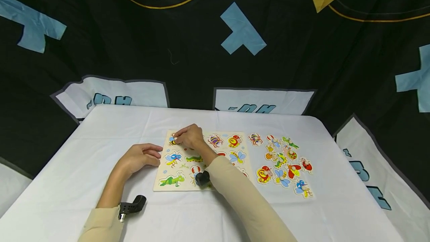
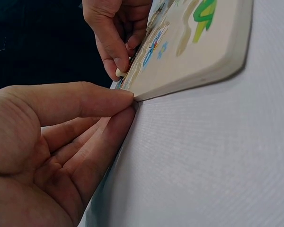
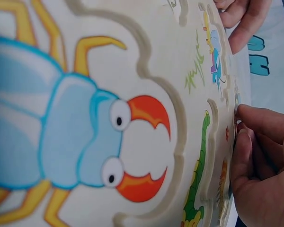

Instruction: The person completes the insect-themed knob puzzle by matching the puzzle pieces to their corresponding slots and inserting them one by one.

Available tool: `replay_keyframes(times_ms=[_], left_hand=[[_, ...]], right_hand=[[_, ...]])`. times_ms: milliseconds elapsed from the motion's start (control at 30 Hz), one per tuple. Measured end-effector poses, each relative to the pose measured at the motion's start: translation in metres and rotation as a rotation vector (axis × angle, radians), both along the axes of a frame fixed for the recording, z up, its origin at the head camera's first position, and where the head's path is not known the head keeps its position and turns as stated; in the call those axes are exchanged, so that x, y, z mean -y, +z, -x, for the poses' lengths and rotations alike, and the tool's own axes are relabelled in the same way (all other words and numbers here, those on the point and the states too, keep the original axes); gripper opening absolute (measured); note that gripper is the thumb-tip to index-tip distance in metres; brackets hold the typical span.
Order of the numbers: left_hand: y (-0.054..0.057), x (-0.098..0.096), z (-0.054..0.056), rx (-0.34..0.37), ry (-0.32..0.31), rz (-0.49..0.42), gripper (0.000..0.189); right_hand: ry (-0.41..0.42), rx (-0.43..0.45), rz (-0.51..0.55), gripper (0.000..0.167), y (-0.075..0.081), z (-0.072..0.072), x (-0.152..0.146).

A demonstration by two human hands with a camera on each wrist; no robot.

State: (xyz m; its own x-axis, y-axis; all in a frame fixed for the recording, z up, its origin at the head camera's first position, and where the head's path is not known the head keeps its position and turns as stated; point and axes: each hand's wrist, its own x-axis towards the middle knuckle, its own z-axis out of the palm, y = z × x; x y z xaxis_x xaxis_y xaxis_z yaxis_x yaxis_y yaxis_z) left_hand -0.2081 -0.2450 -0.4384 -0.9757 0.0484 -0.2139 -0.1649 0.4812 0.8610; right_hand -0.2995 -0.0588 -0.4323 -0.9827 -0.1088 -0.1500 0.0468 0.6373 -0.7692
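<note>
An insect puzzle board [image 1: 181, 159] lies on the white-covered table, with bugs pictured in shallow recesses. At its upper left corner my right hand [image 1: 192, 137] pinches a small pale knob [image 2: 120, 72] of a puzzle piece. A yellow-and-blue bee [image 1: 173, 140] shows beside the fingertips; the hand hides the rest. My left hand [image 1: 141, 157] is at the board's left edge. In the left wrist view its thumb and finger [image 2: 85, 100] meet at that edge and pinch it. A blue beetle picture [image 3: 80, 127] with red pincers fills much of the right wrist view.
Several loose insect pieces lie right of the board, among them a spider [image 1: 255, 139], a red butterfly [image 1: 293, 171], a ladybird [image 1: 306, 164] and a blue-and-yellow bug [image 1: 303, 189]. A black cloth [image 1: 188, 47] hangs behind the table [image 1: 111, 130].
</note>
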Motion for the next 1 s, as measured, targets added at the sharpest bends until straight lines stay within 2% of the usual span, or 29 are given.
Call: replay_keyframes(times_ms=[567,800,1000], left_hand=[[0.001,0.0,0.001,0.011,0.001,0.008,0.059],[0.0,-0.001,0.001,0.005,0.004,0.008,0.058],[0.0,-0.001,0.0,-0.001,0.005,0.01,0.059]], right_hand=[[0.018,-0.025,-0.001,0.014,-0.001,0.001,-0.011],[0.044,-0.038,0.038,0.01,0.004,-0.001,-0.032],[0.077,-0.007,0.09,0.013,0.014,-0.004,-0.055]])
